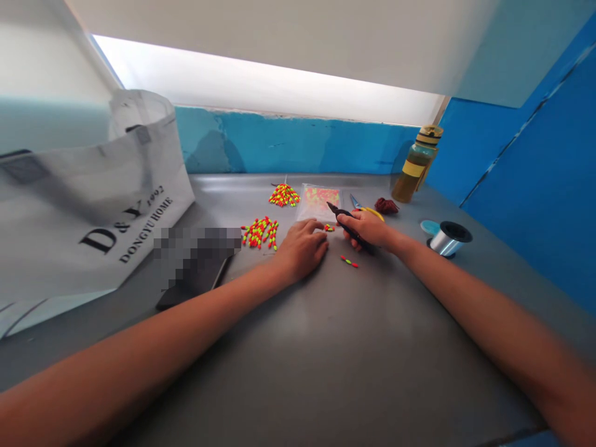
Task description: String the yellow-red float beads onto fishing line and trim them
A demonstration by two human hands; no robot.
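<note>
Loose neon red-and-yellow oval beads point(259, 232) heaped mid-desk. Left hand point(302, 250) released, palm-down on the grey metal desk point(326, 347), just beside a stray bead pair point(329, 228). Right hand point(364, 228) clenched around a slim black tool point(359, 242). Risk: a knocked knuckle could scatter the rounded beads.

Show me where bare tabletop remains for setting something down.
Bare grey tabletop lies between the left forearm and right forearm, and between the right hand, holding black pliers, and the spool of line. It is crowded around the float piles, plastic bag and scissors.
</note>
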